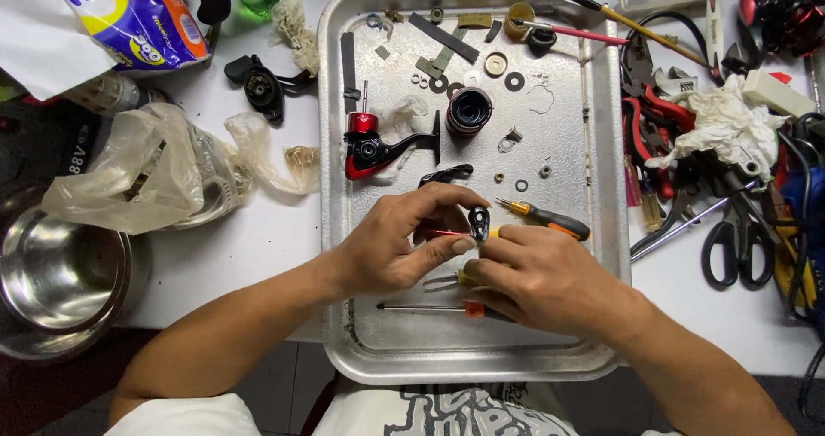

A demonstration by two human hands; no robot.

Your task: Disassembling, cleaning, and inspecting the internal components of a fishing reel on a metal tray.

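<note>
Over the metal tray [339, 101], both hands — left hand [397, 245], right hand [541, 277] — pinch a small black part [479, 224].

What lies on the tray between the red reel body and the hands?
In the head view, a curved black part lies on the tray, between the red reel body and the left hand and right hand.

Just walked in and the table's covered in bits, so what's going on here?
A person is working over a metal tray with both bare hands. The left hand and right hand together pinch a small black part on a thin red rod. A red and black fishing reel body, a spool, washers and an orange-handled screwdriver lie on the tray. Pliers and scissors sit to the right.
</note>
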